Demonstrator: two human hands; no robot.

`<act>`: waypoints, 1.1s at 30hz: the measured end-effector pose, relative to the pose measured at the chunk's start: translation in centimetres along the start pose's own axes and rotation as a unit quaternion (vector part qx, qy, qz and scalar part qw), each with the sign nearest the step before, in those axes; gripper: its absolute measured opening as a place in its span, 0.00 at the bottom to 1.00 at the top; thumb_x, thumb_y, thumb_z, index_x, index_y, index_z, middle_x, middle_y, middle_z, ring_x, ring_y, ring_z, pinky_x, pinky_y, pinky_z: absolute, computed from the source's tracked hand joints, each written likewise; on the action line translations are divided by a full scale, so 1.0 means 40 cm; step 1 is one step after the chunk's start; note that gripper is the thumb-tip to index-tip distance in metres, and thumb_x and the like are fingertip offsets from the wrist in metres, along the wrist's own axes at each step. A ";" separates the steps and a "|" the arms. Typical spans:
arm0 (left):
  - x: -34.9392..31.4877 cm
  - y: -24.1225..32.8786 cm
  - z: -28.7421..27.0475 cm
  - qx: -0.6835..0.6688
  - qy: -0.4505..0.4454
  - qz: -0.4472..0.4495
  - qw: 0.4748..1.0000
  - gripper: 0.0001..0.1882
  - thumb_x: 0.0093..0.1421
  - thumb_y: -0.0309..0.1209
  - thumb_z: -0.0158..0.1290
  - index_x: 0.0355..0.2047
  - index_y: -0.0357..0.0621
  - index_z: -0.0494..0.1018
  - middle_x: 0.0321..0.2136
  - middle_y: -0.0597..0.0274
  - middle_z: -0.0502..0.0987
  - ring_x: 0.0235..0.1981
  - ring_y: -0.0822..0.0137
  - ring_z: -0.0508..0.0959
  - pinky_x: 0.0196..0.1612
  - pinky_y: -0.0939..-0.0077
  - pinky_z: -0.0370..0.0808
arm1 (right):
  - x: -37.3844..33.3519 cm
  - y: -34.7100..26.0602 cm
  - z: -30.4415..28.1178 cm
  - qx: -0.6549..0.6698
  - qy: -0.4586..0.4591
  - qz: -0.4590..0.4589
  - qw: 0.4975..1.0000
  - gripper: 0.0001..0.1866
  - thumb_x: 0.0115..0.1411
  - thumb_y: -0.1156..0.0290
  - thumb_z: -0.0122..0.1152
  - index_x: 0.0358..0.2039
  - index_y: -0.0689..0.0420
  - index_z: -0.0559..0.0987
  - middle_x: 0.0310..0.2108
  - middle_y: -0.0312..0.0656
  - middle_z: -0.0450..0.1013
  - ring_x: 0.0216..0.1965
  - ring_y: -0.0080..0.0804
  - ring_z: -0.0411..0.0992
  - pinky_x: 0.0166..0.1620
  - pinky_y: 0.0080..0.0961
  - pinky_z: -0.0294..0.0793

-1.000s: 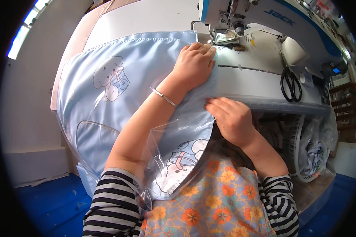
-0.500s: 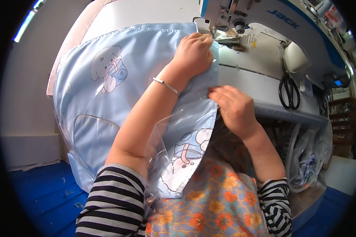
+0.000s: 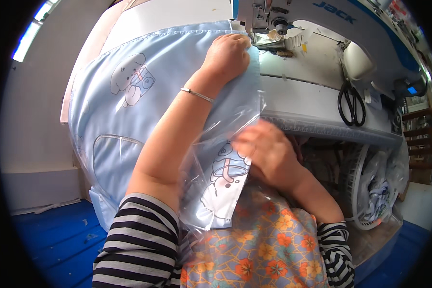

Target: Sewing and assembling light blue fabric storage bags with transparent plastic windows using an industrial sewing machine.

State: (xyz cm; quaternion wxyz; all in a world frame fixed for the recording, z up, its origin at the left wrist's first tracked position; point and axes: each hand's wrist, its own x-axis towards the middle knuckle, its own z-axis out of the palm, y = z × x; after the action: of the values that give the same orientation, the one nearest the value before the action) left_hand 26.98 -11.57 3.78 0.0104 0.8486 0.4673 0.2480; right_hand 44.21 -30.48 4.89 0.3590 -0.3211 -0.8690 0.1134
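Observation:
Light blue fabric (image 3: 170,53) printed with cartoon puppies spreads over the machine table and hangs down toward my lap. Clear plastic film (image 3: 216,129) lies on its right part. My left hand (image 3: 228,55) is closed at the fabric's far right corner, beside the needle area of a white and blue sewing machine (image 3: 317,14). Lower down, my right hand (image 3: 269,151) is at the fabric's right edge, next to the printed puppy and the film. Motion smears its fingers, so I cannot make out their grip. A curved, piped pocket shape (image 3: 115,153) shows at the fabric's lower left.
Black-handled scissors (image 3: 351,103) lie on the white table (image 3: 293,96) to the right. A ruler strip (image 3: 321,128) runs along the table's front edge. Below stands a white basket (image 3: 357,192) with plastic-wrapped cloth. Floral cloth (image 3: 264,245) covers my lap.
My right hand has moved down and left along the fabric's edge, over the film. The fabric's lower edge has shifted left. My left hand stays closed at the far corner.

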 end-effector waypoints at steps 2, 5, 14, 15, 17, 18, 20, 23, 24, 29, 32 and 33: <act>-0.021 0.034 -0.015 0.016 -0.044 -0.024 0.999 0.16 0.51 0.29 0.51 0.40 0.39 0.76 0.45 0.53 0.77 0.51 0.54 0.73 0.56 0.61 0.69 | -0.010 -0.011 0.006 0.104 -0.017 -0.101 0.989 0.13 0.49 0.73 0.62 0.37 0.59 0.79 0.41 0.46 0.76 0.44 0.43 0.75 0.51 0.38 0.74; -0.078 0.051 -0.023 0.055 0.000 0.060 0.997 0.22 0.55 0.37 0.52 0.48 0.39 0.73 0.52 0.53 0.73 0.58 0.57 0.69 0.61 0.58 0.63 | -0.015 -0.007 0.004 0.159 -0.006 -0.032 0.987 0.12 0.48 0.74 0.62 0.35 0.60 0.80 0.37 0.44 0.78 0.40 0.43 0.77 0.48 0.38 0.76; -0.152 0.072 -0.056 0.036 -0.080 0.110 0.990 0.20 0.54 0.32 0.50 0.47 0.37 0.72 0.54 0.51 0.71 0.57 0.57 0.69 0.60 0.57 0.62 | -0.017 0.021 0.015 0.203 0.006 0.048 0.978 0.11 0.47 0.77 0.62 0.34 0.62 0.80 0.35 0.48 0.78 0.40 0.47 0.77 0.46 0.37 0.76; -0.157 0.073 -0.055 0.040 -0.027 0.109 0.993 0.19 0.54 0.31 0.50 0.45 0.37 0.73 0.53 0.51 0.72 0.56 0.56 0.70 0.59 0.57 0.62 | -0.014 0.026 0.014 0.199 0.005 0.047 0.979 0.10 0.49 0.76 0.63 0.34 0.63 0.80 0.35 0.49 0.78 0.41 0.48 0.77 0.47 0.37 0.76; -0.145 0.046 -0.064 0.073 -0.041 0.134 0.988 0.20 0.53 0.31 0.51 0.46 0.36 0.73 0.53 0.51 0.72 0.57 0.56 0.69 0.59 0.57 0.63 | -0.005 0.041 0.023 0.190 0.009 0.044 0.981 0.10 0.49 0.77 0.63 0.34 0.63 0.80 0.35 0.49 0.78 0.41 0.47 0.77 0.47 0.37 0.76; -0.129 0.044 -0.079 0.104 -0.057 0.161 0.980 0.20 0.53 0.32 0.51 0.46 0.36 0.73 0.54 0.51 0.71 0.57 0.56 0.69 0.58 0.57 0.63 | 0.000 0.049 0.027 0.181 0.016 0.045 0.982 0.10 0.49 0.77 0.63 0.34 0.63 0.80 0.35 0.48 0.78 0.41 0.47 0.77 0.47 0.36 0.75; -0.117 0.063 -0.095 0.071 -0.130 0.149 0.978 0.21 0.53 0.32 0.51 0.47 0.36 0.73 0.53 0.50 0.71 0.56 0.56 0.69 0.57 0.57 0.64 | 0.009 0.060 0.033 0.182 0.023 0.061 0.981 0.10 0.49 0.77 0.63 0.34 0.63 0.80 0.36 0.48 0.78 0.41 0.47 0.77 0.47 0.36 0.75; -0.145 0.088 -0.067 0.044 -0.127 0.131 0.982 0.21 0.53 0.33 0.52 0.46 0.35 0.73 0.51 0.50 0.72 0.55 0.56 0.70 0.54 0.59 0.66 | 0.024 0.081 0.036 0.183 0.029 0.082 0.979 0.09 0.50 0.77 0.63 0.34 0.62 0.80 0.36 0.47 0.78 0.41 0.47 0.77 0.48 0.37 0.75; -0.154 0.090 -0.064 0.052 -0.052 0.129 0.989 0.21 0.53 0.33 0.52 0.46 0.35 0.73 0.49 0.49 0.72 0.53 0.57 0.71 0.52 0.59 0.67 | 0.030 0.082 0.037 0.183 0.032 0.086 0.979 0.09 0.50 0.77 0.63 0.34 0.62 0.81 0.36 0.47 0.78 0.42 0.47 0.77 0.48 0.37 0.75; -0.132 0.109 -0.081 0.062 -0.135 0.102 0.984 0.25 0.56 0.36 0.53 0.50 0.32 0.69 0.53 0.45 0.69 0.56 0.53 0.68 0.58 0.59 0.64 | -0.011 0.069 0.050 0.060 0.023 0.008 0.998 0.10 0.48 0.76 0.62 0.34 0.61 0.81 0.37 0.47 0.79 0.43 0.45 0.77 0.48 0.37 0.76; -0.159 0.117 -0.063 0.030 -0.138 0.067 0.988 0.28 0.57 0.37 0.54 0.52 0.29 0.66 0.56 0.42 0.67 0.59 0.50 0.66 0.62 0.58 0.61 | -0.011 0.065 0.050 0.060 0.007 -0.009 0.998 0.12 0.46 0.75 0.61 0.34 0.61 0.82 0.38 0.46 0.79 0.44 0.44 0.77 0.48 0.36 0.76; -0.164 0.117 -0.059 0.026 -0.068 0.086 0.994 0.28 0.57 0.37 0.54 0.52 0.27 0.66 0.56 0.40 0.67 0.59 0.49 0.66 0.63 0.57 0.60 | -0.009 0.068 0.050 0.061 0.010 -0.002 0.998 0.13 0.45 0.75 0.60 0.34 0.62 0.82 0.38 0.46 0.79 0.44 0.44 0.77 0.48 0.36 0.76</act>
State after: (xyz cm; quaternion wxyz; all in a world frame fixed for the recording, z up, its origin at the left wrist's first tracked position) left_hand 26.77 -19.94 4.31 -0.0019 0.9006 0.3968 0.1776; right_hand 44.32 -28.55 2.10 0.3870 -0.2979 -0.8575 0.1618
